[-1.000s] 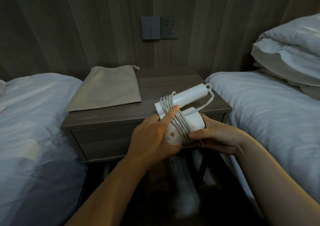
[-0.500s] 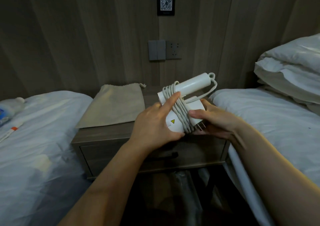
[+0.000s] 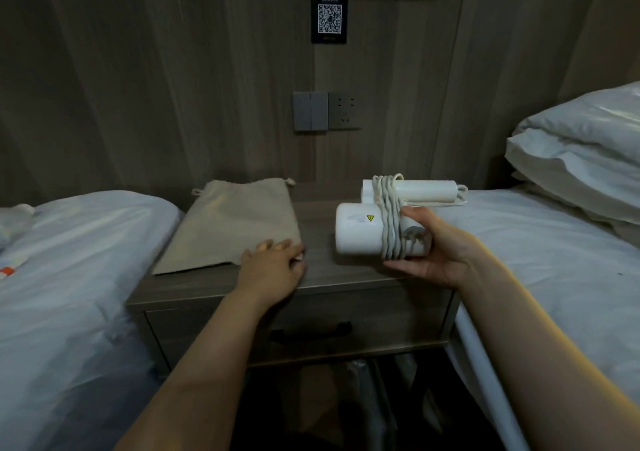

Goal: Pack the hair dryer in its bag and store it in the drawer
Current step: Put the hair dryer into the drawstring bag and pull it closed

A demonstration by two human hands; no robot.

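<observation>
Right hand (image 3: 436, 246) grips the wrapped dryer (image 3: 377, 229) right of the bag (image 3: 232, 225); left hand (image 3: 273, 270), open, touches its corner, likely to open it next.

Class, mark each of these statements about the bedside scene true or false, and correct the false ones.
1. The right hand holds the hair dryer. True.
2. The dryer's cord hangs loose to the floor. False: it is wound around the dryer.
3. The hair dryer is already inside the cloth bag. False: the bag lies flat on the nightstand, with the dryer outside it.
4. The left hand is at the near corner of the bag. True.
5. The drawer is pulled open. False: it is closed.
</observation>
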